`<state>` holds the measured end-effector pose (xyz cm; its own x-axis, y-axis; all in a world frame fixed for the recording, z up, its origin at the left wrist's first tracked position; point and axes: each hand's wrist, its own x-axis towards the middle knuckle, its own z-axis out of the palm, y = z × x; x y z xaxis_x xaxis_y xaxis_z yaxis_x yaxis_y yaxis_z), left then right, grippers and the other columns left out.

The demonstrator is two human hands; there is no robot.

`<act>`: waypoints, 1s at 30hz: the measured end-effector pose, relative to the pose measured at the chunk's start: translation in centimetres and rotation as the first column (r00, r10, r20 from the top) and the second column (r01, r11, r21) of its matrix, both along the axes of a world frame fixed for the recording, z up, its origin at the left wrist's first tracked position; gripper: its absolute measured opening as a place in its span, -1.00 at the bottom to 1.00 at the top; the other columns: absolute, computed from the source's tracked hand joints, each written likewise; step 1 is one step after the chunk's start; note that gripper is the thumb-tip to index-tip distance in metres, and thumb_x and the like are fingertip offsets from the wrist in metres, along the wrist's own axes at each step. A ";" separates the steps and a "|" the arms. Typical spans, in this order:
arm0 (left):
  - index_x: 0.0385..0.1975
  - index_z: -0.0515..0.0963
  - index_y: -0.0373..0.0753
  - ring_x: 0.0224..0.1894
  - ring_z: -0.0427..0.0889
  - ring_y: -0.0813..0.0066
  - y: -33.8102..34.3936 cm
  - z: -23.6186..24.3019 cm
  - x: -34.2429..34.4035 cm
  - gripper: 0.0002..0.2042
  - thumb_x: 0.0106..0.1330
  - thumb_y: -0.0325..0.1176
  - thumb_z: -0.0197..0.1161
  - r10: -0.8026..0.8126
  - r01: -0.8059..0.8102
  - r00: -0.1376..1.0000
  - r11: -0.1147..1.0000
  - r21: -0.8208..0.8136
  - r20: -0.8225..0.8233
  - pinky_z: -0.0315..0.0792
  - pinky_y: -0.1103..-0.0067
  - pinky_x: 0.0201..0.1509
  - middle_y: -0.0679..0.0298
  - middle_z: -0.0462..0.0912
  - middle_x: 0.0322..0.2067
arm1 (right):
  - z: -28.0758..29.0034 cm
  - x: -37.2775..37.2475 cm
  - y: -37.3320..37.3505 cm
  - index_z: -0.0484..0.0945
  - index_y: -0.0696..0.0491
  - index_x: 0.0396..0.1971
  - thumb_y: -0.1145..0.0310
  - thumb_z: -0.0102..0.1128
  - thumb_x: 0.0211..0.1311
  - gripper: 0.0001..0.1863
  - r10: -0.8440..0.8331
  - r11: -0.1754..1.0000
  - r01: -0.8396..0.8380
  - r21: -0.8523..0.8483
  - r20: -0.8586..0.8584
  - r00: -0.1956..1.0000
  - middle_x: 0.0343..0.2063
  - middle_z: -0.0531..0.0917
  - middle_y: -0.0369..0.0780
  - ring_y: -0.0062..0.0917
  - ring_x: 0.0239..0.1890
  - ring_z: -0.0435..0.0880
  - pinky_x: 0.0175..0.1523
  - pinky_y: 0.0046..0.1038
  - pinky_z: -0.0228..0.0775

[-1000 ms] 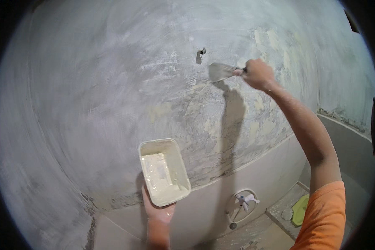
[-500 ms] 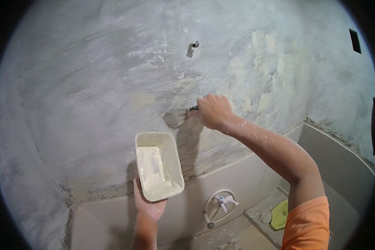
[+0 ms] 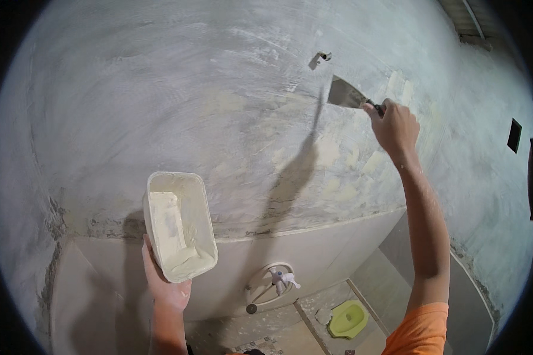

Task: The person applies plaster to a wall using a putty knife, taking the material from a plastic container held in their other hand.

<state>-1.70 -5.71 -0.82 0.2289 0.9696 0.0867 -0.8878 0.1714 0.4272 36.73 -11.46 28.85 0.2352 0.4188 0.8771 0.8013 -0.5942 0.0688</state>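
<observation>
My right hand (image 3: 397,125) is closed round the dark handle of a putty knife (image 3: 344,93), raised at the right of centre. Its wide metal blade points left and stands off the wall, as its shadow falls apart from it. At lower left, my left hand (image 3: 167,285) holds a rectangular whitish tub (image 3: 205,242) from beneath, tilted so its inside shows. Pale cream putty (image 3: 170,228) coats the tub's bottom and gathers at the near end. Behind both hands stretches a grey plastered wall (image 3: 130,112) with cream smears and patches.
A bent pipe stub (image 3: 323,56) sticks out of the wall above the knife. Below, a white tap (image 3: 282,278) with a looped hose sits on the tiled lower wall (image 3: 231,254). On the floor lies a yellow-green squat toilet (image 3: 347,319). A dark rectangular opening (image 3: 514,135) is at right.
My right hand has lifted the putty knife away from the wall, up and to the right. The tub in my left hand has shifted left in the picture, and the view has turned.
</observation>
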 end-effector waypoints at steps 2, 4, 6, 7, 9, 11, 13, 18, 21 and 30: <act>0.39 0.34 0.00 0.28 0.48 0.32 0.1 0.6 0.0 -0.46 0.56 0.15 -0.06 -0.009 0.010 1.000 1.000 -0.026 0.004 0.44 0.29 0.30 0.35 0.47 0.26 | -2.0 -1.6 0.1 0.62 0.12 -0.56 -0.16 0.33 0.29 -0.43 0.148 0.988 -0.144 -0.058 0.083 0.985 -0.62 0.66 -0.09 -0.26 -0.51 0.69 -0.39 -0.20 0.44; 0.39 0.35 0.00 0.28 0.48 0.32 0.4 1.0 -0.4 -0.46 0.56 0.15 -0.06 -0.031 0.031 0.999 0.999 -0.018 0.011 0.44 0.28 0.30 0.36 0.45 0.28 | -4.9 -3.8 1.2 0.61 0.09 -0.55 -0.14 0.33 0.28 -0.46 0.272 0.951 -0.254 -0.178 0.089 0.958 -0.60 0.65 -0.14 -0.31 -0.50 0.68 -0.38 -0.23 0.46; 0.40 0.34 -0.01 0.28 0.48 0.30 0.3 1.2 -1.1 -0.45 0.56 0.15 -0.07 -0.036 0.037 0.999 0.999 -0.007 0.016 0.42 0.28 0.32 0.34 0.45 0.28 | -8.3 -6.5 3.4 0.61 0.08 -0.47 -0.14 0.32 0.29 -0.48 0.336 0.893 -0.292 -0.342 0.075 0.939 -0.52 0.66 -0.17 -0.34 -0.44 0.69 -0.36 -0.26 0.49; 0.41 0.33 -0.01 0.29 0.47 0.30 0.3 1.3 -1.1 -0.45 0.56 0.15 -0.07 -0.054 0.054 0.998 0.999 -0.003 0.025 0.40 0.28 0.33 0.33 0.45 0.29 | -9.7 -7.3 4.2 0.61 0.09 -0.43 -0.14 0.32 0.29 -0.48 0.341 0.868 -0.272 -0.417 0.100 0.935 -0.48 0.67 -0.17 -0.35 -0.41 0.70 -0.35 -0.26 0.51; 0.41 0.32 -0.03 0.30 0.46 0.29 0.0 1.6 -0.9 -0.43 0.56 0.16 -0.07 -0.042 0.042 0.999 0.999 0.031 -0.002 0.37 0.28 0.36 0.31 0.45 0.29 | -11.1 -8.0 5.8 0.60 0.17 -0.36 -0.08 0.17 0.42 -0.48 0.453 0.809 -0.339 -0.480 0.142 0.880 -0.46 0.68 -0.16 -0.32 -0.47 0.71 -0.39 -0.33 0.52; 0.42 0.32 -0.04 0.30 0.46 0.28 -0.2 1.7 -0.8 -0.42 0.55 0.16 -0.07 -0.037 0.038 0.999 0.997 0.068 -0.021 0.33 0.28 0.38 0.30 0.45 0.29 | -10.6 -6.5 7.0 0.62 0.10 -0.39 -0.16 0.27 0.31 -0.47 0.358 0.846 -0.269 -0.461 0.115 0.927 -0.47 0.67 -0.15 -0.32 -0.40 0.70 -0.35 -0.28 0.51; 0.42 0.32 -0.06 0.31 0.45 0.28 -0.6 1.5 -1.5 -0.40 0.55 0.17 -0.07 -0.013 0.017 0.999 0.996 0.090 -0.045 0.31 0.28 0.40 0.29 0.45 0.30 | -7.6 -4.1 8.0 0.64 0.10 -0.39 -0.18 0.27 0.30 -0.46 0.226 0.872 -0.206 -0.443 -0.009 0.974 -0.48 0.68 -0.14 -0.27 -0.40 0.71 -0.33 -0.25 0.51; 0.41 0.33 -0.07 0.31 0.46 0.30 -0.4 0.0 -2.7 -0.41 0.54 0.17 -0.04 0.038 -0.038 0.999 0.999 -0.029 -0.025 0.38 0.30 0.35 0.33 0.45 0.29 | 0.5 4.8 4.9 0.71 0.12 -0.42 -0.09 0.37 0.26 -0.52 0.113 0.975 -0.134 -0.176 -0.123 0.986 -0.45 0.74 -0.05 -0.17 -0.40 0.75 -0.33 -0.10 0.49; 0.40 0.34 -0.06 0.29 0.49 0.32 -0.7 -0.7 -4.1 -0.43 0.55 0.15 -0.04 0.078 -0.078 0.997 0.997 -0.007 -0.028 0.42 0.33 0.33 0.34 0.47 0.27 | 1.5 4.3 1.9 0.65 0.14 -0.46 -0.13 0.35 0.26 -0.47 0.092 0.993 -0.089 -0.078 0.030 0.995 -0.49 0.69 -0.03 -0.07 -0.41 0.69 -0.34 -0.09 0.42; 0.37 0.37 -0.09 0.25 0.53 0.32 -1.0 -3.7 -9.0 -0.43 0.55 0.16 -0.04 0.158 -0.161 0.982 0.986 0.029 0.100 0.46 0.35 0.30 0.30 0.53 0.22 | -4.7 -5.6 0.6 0.55 0.22 -0.57 -0.12 0.29 0.35 -0.38 0.518 0.855 -0.517 0.050 -0.161 0.840 -0.73 0.32 -0.14 -0.42 -0.64 0.30 -0.46 -0.33 0.17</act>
